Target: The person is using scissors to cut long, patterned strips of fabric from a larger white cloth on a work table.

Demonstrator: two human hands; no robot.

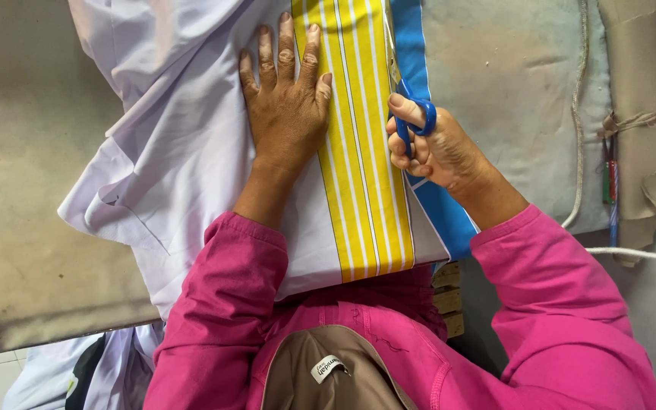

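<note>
My left hand [286, 99] lies flat, fingers spread, on a pale lilac cloth [176, 152] and touches the edge of a yellow panel with thin white stripes [362, 175]. My right hand [430, 144] grips blue-handled scissors [411, 114], thumb through one loop. The blades point away from me along the seam between the yellow panel and a blue strip [411, 45]; they are mostly hidden there. Both arms wear pink sleeves.
The cloth rests on a worn grey-beige padded table [32, 190]. A white cord [582, 99] runs down the right side. Brown paper rolls tied with string [643, 114] and red and blue pens [610, 182] lie at the far right. More cloth hangs below the table's front edge [77, 372].
</note>
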